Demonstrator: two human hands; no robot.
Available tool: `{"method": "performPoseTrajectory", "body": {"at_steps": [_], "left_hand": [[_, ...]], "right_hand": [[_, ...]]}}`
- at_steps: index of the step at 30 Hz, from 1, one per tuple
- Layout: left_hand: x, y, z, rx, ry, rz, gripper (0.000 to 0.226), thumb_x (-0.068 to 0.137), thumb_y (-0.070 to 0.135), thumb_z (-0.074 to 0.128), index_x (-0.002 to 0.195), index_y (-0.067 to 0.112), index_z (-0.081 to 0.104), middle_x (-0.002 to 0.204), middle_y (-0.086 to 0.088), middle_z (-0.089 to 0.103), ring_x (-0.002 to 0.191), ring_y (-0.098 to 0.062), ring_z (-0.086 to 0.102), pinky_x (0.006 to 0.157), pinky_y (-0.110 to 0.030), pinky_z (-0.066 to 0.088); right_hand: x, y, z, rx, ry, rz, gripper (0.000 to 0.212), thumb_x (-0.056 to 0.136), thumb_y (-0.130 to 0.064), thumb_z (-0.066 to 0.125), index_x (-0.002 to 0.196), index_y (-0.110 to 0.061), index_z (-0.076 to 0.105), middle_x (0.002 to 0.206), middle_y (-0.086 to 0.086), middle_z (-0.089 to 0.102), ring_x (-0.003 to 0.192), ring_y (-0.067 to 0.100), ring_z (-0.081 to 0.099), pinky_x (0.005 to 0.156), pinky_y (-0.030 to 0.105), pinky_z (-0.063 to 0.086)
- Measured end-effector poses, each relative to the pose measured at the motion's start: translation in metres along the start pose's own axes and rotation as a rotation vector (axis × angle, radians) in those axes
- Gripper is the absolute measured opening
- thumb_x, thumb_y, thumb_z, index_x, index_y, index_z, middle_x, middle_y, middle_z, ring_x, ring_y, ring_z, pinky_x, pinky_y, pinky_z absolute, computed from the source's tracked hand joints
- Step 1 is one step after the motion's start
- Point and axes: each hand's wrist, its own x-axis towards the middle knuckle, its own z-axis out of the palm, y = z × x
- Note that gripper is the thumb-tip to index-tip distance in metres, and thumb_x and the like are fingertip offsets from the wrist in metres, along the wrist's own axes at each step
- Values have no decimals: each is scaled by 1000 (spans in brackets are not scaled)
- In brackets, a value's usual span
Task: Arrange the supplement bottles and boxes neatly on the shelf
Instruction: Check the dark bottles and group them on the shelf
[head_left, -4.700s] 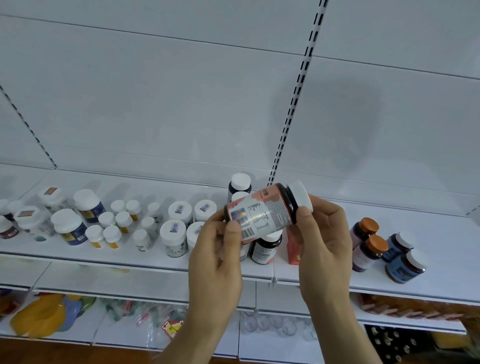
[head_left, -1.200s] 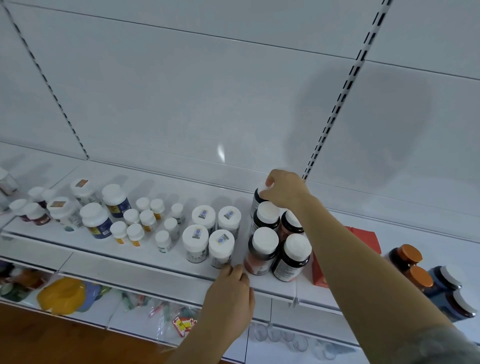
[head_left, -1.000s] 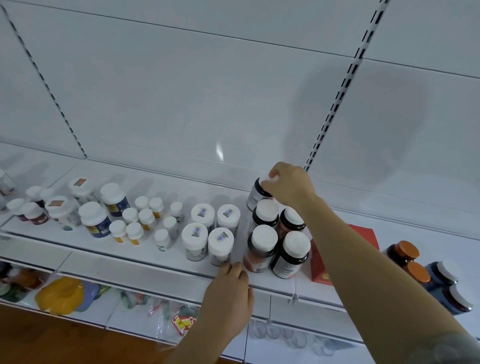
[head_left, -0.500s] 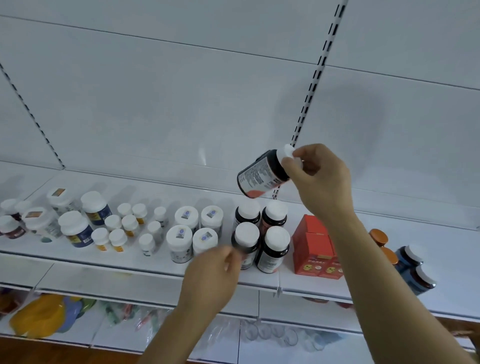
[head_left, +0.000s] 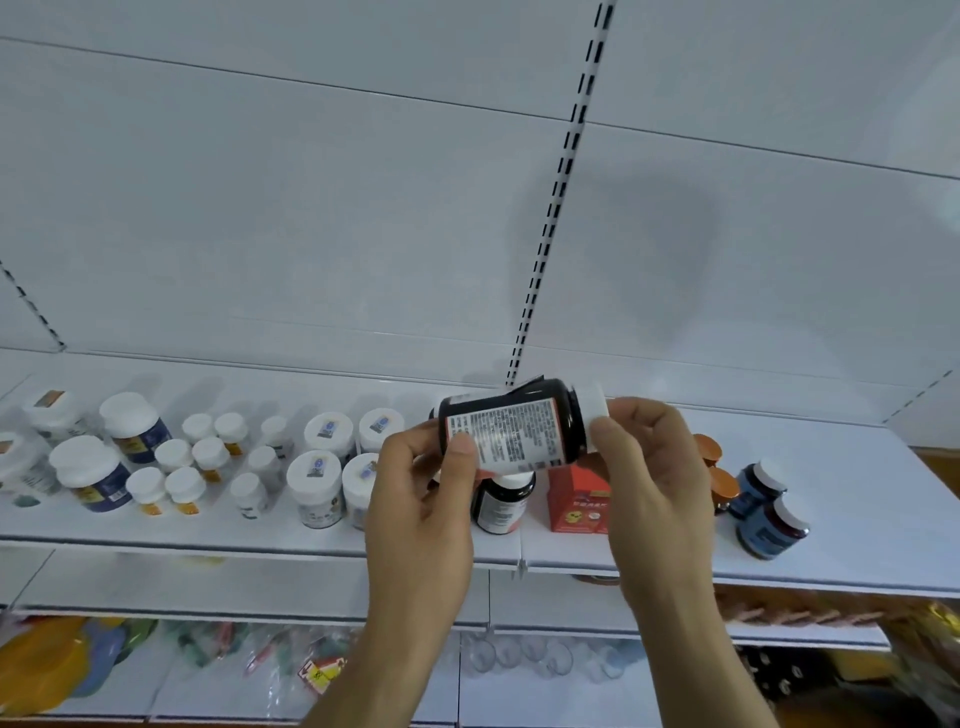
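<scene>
1. A dark bottle is held sideways above the shelf, cap pointing right.
2. Its base is pinched by the left hand; its cap end is grasped by the right hand.
3. Both hands are equally near.

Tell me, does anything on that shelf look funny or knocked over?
Nothing is knocked over or spilled. The one odd thing is the dark bottle: it lies sideways in the air, white cap pointing right, held between the left hand and right hand, while the other bottles stand upright on the shelf.
</scene>
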Motion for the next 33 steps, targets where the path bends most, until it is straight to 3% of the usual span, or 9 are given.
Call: {"method": "performPoseTrajectory", "body": {"at_steps": [4, 9, 13, 17, 19, 23, 25, 28, 33], "left_hand": [[-4, -3, 2, -6, -9, 51, 25, 90, 39, 59, 109, 24, 62, 108, 7, 74, 100, -13, 70, 81, -22, 54], [-9, -3, 2, -24, -85, 105, 18, 96, 22, 57, 112, 25, 63, 127, 10, 66, 112, -15, 66, 88, -25, 55], [-7, 0, 0, 0, -60, 140, 19, 95, 32, 57, 113, 31, 62, 117, 4, 71, 103, -11, 69, 80, -17, 53], [-4, 6, 0, 30, 2, 134, 25, 91, 41, 55, 104, 22, 62, 84, 9, 75, 86, -8, 70, 71, -11, 49], [-4, 6, -1, 15, -2, 122, 24, 94, 43, 55, 105, 22, 62, 87, 8, 75, 89, -6, 70, 74, -11, 49], [-5, 1, -6, -76, -70, 110, 24, 99, 31, 55, 121, 22, 61, 123, 3, 67, 119, -9, 61, 94, -16, 49], [-6, 2, -6, -109, -74, 126, 26, 96, 24, 54, 121, 22, 60, 130, 3, 63, 122, -7, 59, 92, -15, 49], [-3, 1, -5, -87, -47, 142, 26, 92, 24, 55, 117, 20, 61, 119, 8, 68, 114, -5, 63, 87, -11, 48], [-4, 3, -5, -77, -28, 160, 24, 91, 25, 57, 114, 21, 62, 112, 15, 70, 104, 3, 65, 80, -6, 46]], "right_hand": [[-3, 0, 1, -32, 12, -14, 5, 96, -26, 65, 96, -24, 60, 92, 4, 75, 88, 20, 71, 78, 34, 56], [-3, -4, 3, -44, 51, -1, 23, 87, -36, 72, 99, -23, 57, 89, -2, 73, 75, 2, 67, 66, 17, 52], [-5, 0, 3, 0, 5, -2, 18, 92, -38, 70, 101, -27, 59, 95, 1, 75, 88, 15, 72, 77, 33, 57], [-10, 3, 5, 79, -24, -12, 10, 98, -18, 64, 107, -22, 64, 101, 1, 76, 98, 18, 72, 84, 32, 57], [-10, 2, 6, 125, -4, -5, 13, 98, -10, 61, 108, -16, 66, 101, 0, 77, 97, 15, 73, 84, 28, 58], [-10, 3, 12, 122, 10, 1, 8, 96, -17, 65, 103, -16, 68, 89, -3, 77, 83, 10, 73, 73, 21, 56], [-11, 4, 14, 120, 18, -6, 7, 96, -20, 65, 102, -18, 67, 86, -4, 77, 81, 9, 72, 72, 22, 55], [-13, 5, 17, 137, 14, -15, 13, 98, -17, 62, 109, -18, 67, 96, -2, 76, 92, 14, 72, 81, 30, 56], [-12, 4, 20, 175, 27, -36, 17, 100, -9, 58, 114, -12, 66, 99, -1, 77, 95, 12, 72, 82, 26, 57]]}}
